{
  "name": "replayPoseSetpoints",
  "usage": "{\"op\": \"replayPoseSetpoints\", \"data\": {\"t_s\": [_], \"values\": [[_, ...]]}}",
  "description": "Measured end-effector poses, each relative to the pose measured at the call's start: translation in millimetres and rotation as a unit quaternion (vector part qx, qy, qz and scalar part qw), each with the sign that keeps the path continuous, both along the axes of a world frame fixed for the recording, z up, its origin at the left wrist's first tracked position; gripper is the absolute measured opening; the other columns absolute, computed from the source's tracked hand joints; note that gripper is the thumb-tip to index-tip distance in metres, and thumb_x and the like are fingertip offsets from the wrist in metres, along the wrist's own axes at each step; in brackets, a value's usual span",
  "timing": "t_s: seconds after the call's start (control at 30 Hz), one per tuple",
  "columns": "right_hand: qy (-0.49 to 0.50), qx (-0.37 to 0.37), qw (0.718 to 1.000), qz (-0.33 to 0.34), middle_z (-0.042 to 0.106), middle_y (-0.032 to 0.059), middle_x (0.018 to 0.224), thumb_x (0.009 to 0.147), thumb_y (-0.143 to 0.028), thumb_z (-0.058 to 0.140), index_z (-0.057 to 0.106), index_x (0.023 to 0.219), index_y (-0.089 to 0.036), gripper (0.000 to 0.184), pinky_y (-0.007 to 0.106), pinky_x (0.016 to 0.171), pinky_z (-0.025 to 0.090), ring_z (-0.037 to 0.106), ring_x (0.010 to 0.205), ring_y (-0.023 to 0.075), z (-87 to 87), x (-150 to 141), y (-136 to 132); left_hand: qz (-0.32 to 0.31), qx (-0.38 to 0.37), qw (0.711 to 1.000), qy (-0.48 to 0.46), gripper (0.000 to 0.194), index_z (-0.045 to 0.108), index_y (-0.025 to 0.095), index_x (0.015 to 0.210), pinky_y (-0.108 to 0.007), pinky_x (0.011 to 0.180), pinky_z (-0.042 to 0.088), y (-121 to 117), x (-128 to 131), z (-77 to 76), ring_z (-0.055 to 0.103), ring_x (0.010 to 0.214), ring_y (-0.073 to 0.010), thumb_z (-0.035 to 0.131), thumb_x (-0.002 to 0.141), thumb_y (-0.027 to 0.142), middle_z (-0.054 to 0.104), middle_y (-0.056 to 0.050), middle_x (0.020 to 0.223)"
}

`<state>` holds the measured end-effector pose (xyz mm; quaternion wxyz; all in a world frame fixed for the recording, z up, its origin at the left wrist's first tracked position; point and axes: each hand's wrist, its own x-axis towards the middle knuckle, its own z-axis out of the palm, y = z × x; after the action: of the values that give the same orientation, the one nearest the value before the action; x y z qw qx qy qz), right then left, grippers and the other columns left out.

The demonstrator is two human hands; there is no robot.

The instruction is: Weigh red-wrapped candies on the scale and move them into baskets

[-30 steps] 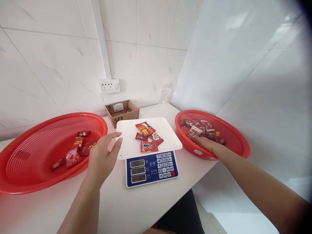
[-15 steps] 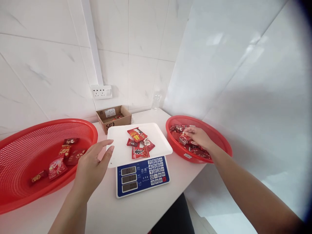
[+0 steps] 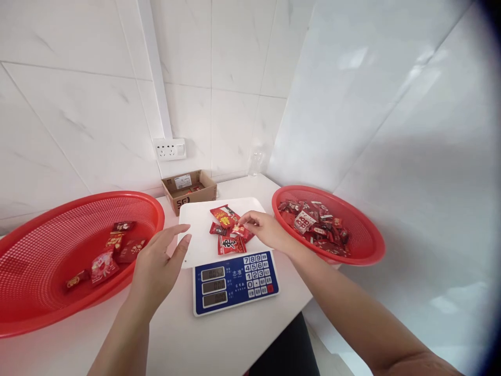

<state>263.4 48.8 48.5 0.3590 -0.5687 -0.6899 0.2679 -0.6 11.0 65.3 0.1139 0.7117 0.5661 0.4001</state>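
A blue-faced digital scale [image 3: 236, 281] with a white weighing tray [image 3: 199, 222] sits on the white counter. Several red candy packets [image 3: 226, 231] lie on the tray. My right hand [image 3: 262, 228] is over the tray's right side, fingers pinched on a small red packet [image 3: 239, 231] among the pile. My left hand [image 3: 158, 266] hovers open beside the tray's left edge, holding nothing. A red mesh basket on the right [image 3: 352, 254] holds many red packets [image 3: 317, 225]. A larger red basket on the left [image 3: 47, 313] holds a few packets [image 3: 111, 250].
An open cardboard box [image 3: 189, 189] stands against the tiled wall behind the scale. A wall socket [image 3: 170, 149] is above it. A clear plastic bottle [image 3: 255, 163] stands in the corner. White walls close in at the back and right. The counter edge runs near me.
My right hand left the right basket with a packet and moved left onto the scale tray. My left hand stayed open beside the tray.
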Motion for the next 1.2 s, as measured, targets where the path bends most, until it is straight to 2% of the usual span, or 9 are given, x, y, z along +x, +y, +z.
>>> {"op": "replayPoseSetpoints", "data": {"t_s": [0.13, 0.27, 0.43, 0.57, 0.67, 0.8, 0.93, 1.2], "values": [[-0.047, 0.073, 0.995, -0.050, 0.069, 0.0040, 0.096, 0.081, -0.021, 0.052, 0.064, 0.091, -0.021, 0.016, 0.032, 0.077, 0.049, 0.064, 0.083, 0.0167, 0.4, -5.3, -7.1, 0.005, -0.001, 1.000, -0.003, 0.032, 0.063, 0.028, 0.102, -0.027, 0.063, 0.048, 0.4, -1.4, 1.4, 0.055, 0.053, -0.0111, 0.049, 0.084, 0.048, 0.070, 0.001, 0.100], [-0.044, 0.120, 0.988, -0.088, 0.070, 0.0054, 0.096, 0.085, -0.032, 0.050, 0.064, 0.091, -0.021, 0.019, 0.033, 0.079, 0.050, 0.064, 0.089, 0.0191, 1.0, 16.9, -35.3, 0.012, 0.020, 1.000, -0.004, 0.030, 0.064, 0.027, 0.101, -0.027, 0.064, 0.048, 0.2, -3.9, 4.4, 0.057, 0.057, -0.0126, 0.048, 0.084, 0.046, 0.070, 0.001, 0.099], [-0.059, 0.105, 0.973, -0.195, 0.072, 0.0053, 0.090, 0.084, -0.042, 0.050, 0.065, 0.090, -0.022, 0.026, 0.035, 0.076, 0.051, 0.066, 0.085, 0.0219, -3.5, 47.1, -74.7, 0.024, 0.056, 0.998, 0.008, 0.028, 0.065, 0.026, 0.100, -0.025, 0.065, 0.048, -3.0, -4.7, 7.8, 0.064, 0.076, -0.0165, 0.049, 0.085, 0.042, 0.071, 0.000, 0.095], [-0.053, 0.075, 0.963, -0.252, 0.072, 0.0050, 0.080, 0.082, -0.046, 0.051, 0.064, 0.085, -0.022, 0.028, 0.035, 0.073, 0.052, 0.068, 0.079, 0.0227, -6.6, 56.0, -91.4, 0.026, 0.077, 0.996, 0.022, 0.023, 0.065, 0.026, 0.099, -0.024, 0.067, 0.049, -5.1, -3.4, 7.8, 0.063, 0.072, -0.0137, 0.050, 0.086, 0.038, 0.071, 0.002, 0.091], [-0.052, 0.076, 0.966, -0.242, 0.072, 0.0043, 0.077, 0.082, -0.046, 0.050, 0.063, 0.080, -0.022, 0.028, 0.034, 0.071, 0.052, 0.068, 0.075, 0.0216, -7.1, 53.9, -94.8, 0.025, 0.082, 0.996, 0.028, 0.022, 0.065, 0.026, 0.099, -0.023, 0.067, 0.049, -4.5, -2.1, 6.8, 0.062, 0.067, -0.0121, 0.050, 0.086, 0.036, 0.071, 0.002, 0.090], [-0.047, 0.082, 0.969, -0.227, 0.071, 0.0033, 0.075, 0.084, -0.045, 0.049, 0.062, 0.077, -0.022, 0.028, 0.032, 0.069, 0.052, 0.067, 0.071, 0.0198, -5.6, 47.0, -93.3, 0.027, 0.075, 0.996, 0.034, 0.022, 0.065, 0.025, 0.099, -0.024, 0.071, 0.050, -3.8, -0.8, 7.4, 0.064, 0.076, -0.0141, 0.050, 0.086, 0.035, 0.071, 0.001, 0.089], [-0.049, 0.085, 0.971, -0.219, 0.071, 0.0035, 0.076, 0.084, -0.045, 0.048, 0.062, 0.078, -0.022, 0.028, 0.031, 0.068, 0.052, 0.067, 0.072, 0.0194, -6.6, 42.3, -92.5, 0.029, 0.066, 0.997, 0.036, 0.022, 0.065, 0.026, 0.099, -0.025, 0.073, 0.050, -4.7, -0.7, 8.5, 0.064, 0.077, -0.0146, 0.050, 0.086, 0.036, 0.070, 0.001, 0.090], [-0.050, 0.075, 0.975, -0.202, 0.067, 0.0019, 0.070, 0.087, -0.047, 0.045, 0.059, 0.073, -0.021, 0.032, 0.027, 0.064, 0.049, 0.063, 0.067, 0.0171, -21.9, 42.7, -102.1, 0.027, 0.057, 0.997, 0.036, 0.025, 0.065, 0.026, 0.100, -0.025, 0.066, 0.049, -2.3, 0.4, 7.4, 0.061, 0.066, -0.0133, 0.049, 0.086, 0.039, 0.071, 0.001, 0.094]]}}
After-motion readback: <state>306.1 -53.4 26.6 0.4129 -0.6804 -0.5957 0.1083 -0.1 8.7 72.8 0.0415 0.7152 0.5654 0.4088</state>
